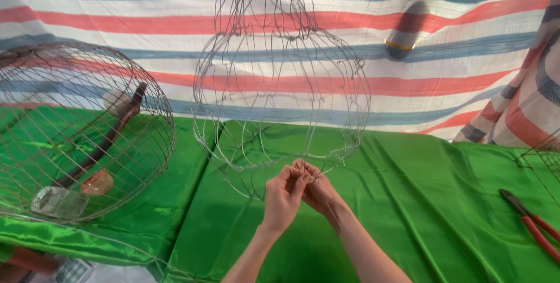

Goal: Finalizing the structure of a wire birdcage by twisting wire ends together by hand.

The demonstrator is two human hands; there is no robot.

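Observation:
A rounded frame of thin bare wire (280, 84) hangs in front of me above a green satin cloth (408, 201). My left hand (284, 194) and my right hand (318, 189) meet at the frame's lower rim, fingers pinched together on the wire there. Both forearms rise from the bottom edge of the view. The exact wire ends between the fingertips are too small to make out.
A finished round wire cage (76, 131) lies on its side at the left, with a dark stick, a small cup and a clear container behind or inside it. Red-handled pliers (534, 222) lie at the right. Another wire piece (545, 157) shows at the right edge. A striped tarp (408, 44) forms the backdrop.

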